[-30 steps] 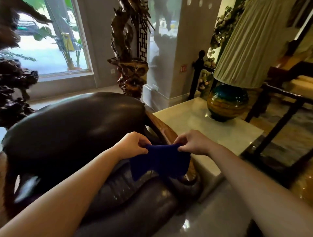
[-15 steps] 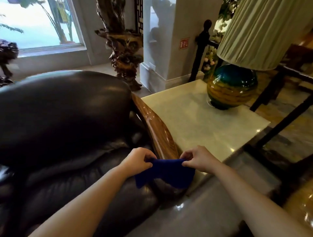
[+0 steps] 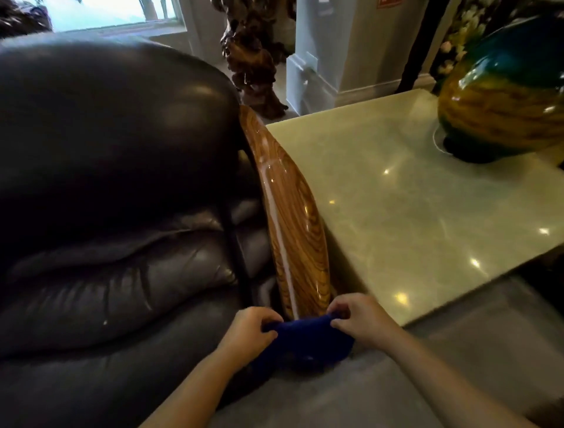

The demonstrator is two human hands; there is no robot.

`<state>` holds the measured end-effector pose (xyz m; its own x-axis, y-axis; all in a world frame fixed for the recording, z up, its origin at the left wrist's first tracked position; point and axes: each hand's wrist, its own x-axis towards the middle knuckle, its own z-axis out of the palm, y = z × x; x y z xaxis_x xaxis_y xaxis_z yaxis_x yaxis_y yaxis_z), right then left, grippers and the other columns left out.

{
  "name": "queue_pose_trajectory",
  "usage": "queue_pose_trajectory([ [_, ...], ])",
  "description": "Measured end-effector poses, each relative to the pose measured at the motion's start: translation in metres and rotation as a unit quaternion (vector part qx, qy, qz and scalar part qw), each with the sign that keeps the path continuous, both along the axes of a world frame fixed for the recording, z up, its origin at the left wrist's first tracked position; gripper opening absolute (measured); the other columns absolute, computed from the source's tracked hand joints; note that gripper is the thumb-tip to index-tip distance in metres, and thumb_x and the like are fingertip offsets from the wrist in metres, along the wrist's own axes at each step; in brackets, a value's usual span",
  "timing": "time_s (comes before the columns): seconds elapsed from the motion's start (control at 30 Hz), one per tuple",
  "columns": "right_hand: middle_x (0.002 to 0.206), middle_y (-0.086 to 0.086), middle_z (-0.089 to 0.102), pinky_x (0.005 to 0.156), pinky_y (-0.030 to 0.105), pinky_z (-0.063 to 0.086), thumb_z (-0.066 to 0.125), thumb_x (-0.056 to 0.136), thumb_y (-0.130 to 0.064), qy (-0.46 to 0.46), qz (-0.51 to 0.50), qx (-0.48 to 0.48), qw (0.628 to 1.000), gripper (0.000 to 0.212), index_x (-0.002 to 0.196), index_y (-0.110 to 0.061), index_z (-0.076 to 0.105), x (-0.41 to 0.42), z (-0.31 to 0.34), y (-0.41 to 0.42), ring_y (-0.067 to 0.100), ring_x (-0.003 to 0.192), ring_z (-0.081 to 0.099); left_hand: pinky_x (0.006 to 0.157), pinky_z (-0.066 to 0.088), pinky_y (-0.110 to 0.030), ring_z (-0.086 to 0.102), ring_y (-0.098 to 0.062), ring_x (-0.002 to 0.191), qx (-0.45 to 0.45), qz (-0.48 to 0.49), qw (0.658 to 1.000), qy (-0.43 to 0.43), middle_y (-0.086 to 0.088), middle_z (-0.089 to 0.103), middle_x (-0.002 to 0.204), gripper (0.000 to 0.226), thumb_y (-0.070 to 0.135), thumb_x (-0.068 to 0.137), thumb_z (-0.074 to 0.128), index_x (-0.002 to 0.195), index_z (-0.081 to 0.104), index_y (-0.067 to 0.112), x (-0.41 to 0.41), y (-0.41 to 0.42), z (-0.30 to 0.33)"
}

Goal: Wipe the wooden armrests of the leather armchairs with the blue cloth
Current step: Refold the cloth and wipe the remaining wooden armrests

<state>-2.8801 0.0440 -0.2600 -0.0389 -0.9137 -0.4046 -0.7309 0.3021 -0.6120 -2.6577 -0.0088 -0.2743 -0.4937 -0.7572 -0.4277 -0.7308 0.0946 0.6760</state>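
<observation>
Armrest (image 3: 290, 220) axis: runs straight away from hands, near end touching cloth.
Hands: left hand (image 3: 248, 331) and right hand (image 3: 360, 317) both pinch blue cloth (image 3: 305, 339), equally near.

No text, brand or number can be read; only the lower edge of a small red sign (image 3: 388, 3) is seen on the pale grey pillar (image 3: 360, 45) at the top of the view, its lettering cut off by the frame

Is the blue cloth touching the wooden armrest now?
Cannot tell. In the head view the blue cloth, held by the left hand and right hand, overlaps the near end of the wooden armrest, but neither contact nor gap shows.
</observation>
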Motion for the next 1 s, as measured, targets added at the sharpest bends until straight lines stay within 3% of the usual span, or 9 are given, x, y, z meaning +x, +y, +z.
queue_pose_trajectory([
  [0.1, 0.089, -0.007, 0.067, 0.075, 0.020, 0.048, 0.066, 0.080, -0.011, 0.020, 0.004, -0.013, 1.000, 0.018, 0.090, -0.025, 0.070, -0.010, -0.040, -0.022, 0.005, 0.083, 0.059, 0.083, 0.046, -0.018, 0.057, -0.002, 0.094, -0.013, 0.004, 1.000, 0.004, 0.007, 0.066, 0.104, 0.027, 0.009, 0.084, 0.060, 0.105, 0.066, 0.025, -0.014, -0.020, -0.038],
  [0.23, 0.094, -0.002, 0.067, 0.076, 0.023, 0.047, 0.064, 0.082, -0.009, 0.014, 0.001, -0.059, 0.998, 0.016, 0.093, -0.019, 0.069, -0.020, -0.069, -0.042, 0.010, 0.088, 0.059, 0.088, 0.045, -0.021, 0.055, -0.010, 0.105, -0.032, 0.051, 0.998, 0.021, 0.006, 0.062, 0.111, 0.029, 0.009, 0.085, 0.059, 0.109, 0.063, 0.023, -0.027, -0.038, -0.071],
  [0.33, 0.099, 0.001, 0.066, 0.081, 0.021, 0.042, 0.062, 0.082, -0.007, 0.040, -0.027, -0.112, 0.993, 0.018, 0.097, -0.015, 0.068, -0.022, -0.085, -0.048, 0.013, 0.093, 0.057, 0.089, 0.033, -0.010, 0.045, -0.004, 0.119, -0.186, 0.115, 0.973, 0.065, 0.010, 0.054, 0.122, 0.040, 0.017, 0.084, 0.058, 0.121, 0.052, 0.028, -0.031, -0.031, -0.089],
  [0.43, 0.117, 0.007, 0.061, 0.094, 0.023, 0.035, 0.058, 0.085, -0.010, 0.105, -0.150, -0.279, 0.943, 0.032, 0.117, -0.014, 0.059, -0.013, -0.104, -0.036, 0.021, 0.113, 0.052, 0.115, 0.012, -0.028, 0.013, -0.006, 0.141, -0.343, 0.239, 0.905, 0.081, 0.006, 0.021, 0.152, 0.054, 0.031, 0.090, 0.042, 0.141, 0.023, 0.033, -0.039, -0.005, -0.109],
  [0.5, 0.142, 0.010, 0.043, 0.108, 0.034, 0.027, 0.046, 0.092, -0.020, 0.120, -0.200, -0.355, 0.905, 0.044, 0.135, -0.017, 0.040, 0.004, -0.118, -0.024, 0.023, 0.135, 0.033, 0.117, -0.003, -0.036, 0.000, -0.012, 0.144, -0.375, 0.235, 0.895, 0.053, 0.007, 0.001, 0.155, 0.056, 0.032, 0.093, 0.030, 0.144, 0.007, 0.034, -0.053, 0.011, -0.129],
  [0.57, 0.155, 0.008, 0.019, 0.115, 0.043, 0.013, 0.031, 0.095, -0.031, 0.115, -0.181, -0.371, 0.903, 0.051, 0.144, -0.022, 0.020, 0.022, -0.137, -0.018, 0.020, 0.144, 0.010, 0.115, -0.003, -0.045, -0.006, -0.013, 0.143, -0.373, 0.202, 0.905, 0.025, 0.003, -0.006, 0.155, 0.058, 0.032, 0.093, 0.025, 0.145, -0.002, 0.032, -0.072, 0.021, -0.154],
  [0.63, 0.156, 0.005, 0.009, 0.116, 0.048, 0.009, 0.024, 0.095, -0.038, 0.114, -0.155, -0.359, 0.913, 0.055, 0.146, -0.023, 0.012, 0.035, -0.157, -0.019, 0.019, 0.145, 0.003, 0.115, 0.002, -0.049, -0.008, -0.014, 0.143, -0.344, 0.220, 0.912, 0.033, -0.001, -0.007, 0.155, 0.058, 0.033, 0.093, 0.022, 0.144, -0.006, 0.031, -0.086, 0.021, -0.169],
  [0.73, 0.155, 0.007, 0.012, 0.115, 0.049, 0.014, 0.025, 0.093, -0.039, 0.095, -0.160, -0.369, 0.911, 0.056, 0.145, -0.021, 0.014, 0.036, -0.180, -0.030, 0.022, 0.145, 0.005, 0.116, 0.003, -0.043, -0.004, -0.018, 0.144, -0.350, 0.261, 0.897, 0.069, 0.002, -0.008, 0.155, 0.055, 0.034, 0.094, 0.021, 0.145, 0.000, 0.027, -0.096, 0.013, -0.184],
  [1.0, 0.152, 0.018, 0.019, 0.117, 0.031, 0.013, 0.024, 0.094, -0.039, 0.026, -0.164, -0.437, 0.884, 0.056, 0.142, -0.009, 0.024, 0.028, -0.199, -0.043, 0.029, 0.143, 0.013, 0.116, 0.007, -0.044, -0.006, -0.019, 0.144, -0.393, 0.228, 0.887, 0.083, 0.003, -0.006, 0.154, 0.052, 0.039, 0.097, 0.014, 0.145, 0.001, 0.025, -0.099, 0.005, -0.192],
])
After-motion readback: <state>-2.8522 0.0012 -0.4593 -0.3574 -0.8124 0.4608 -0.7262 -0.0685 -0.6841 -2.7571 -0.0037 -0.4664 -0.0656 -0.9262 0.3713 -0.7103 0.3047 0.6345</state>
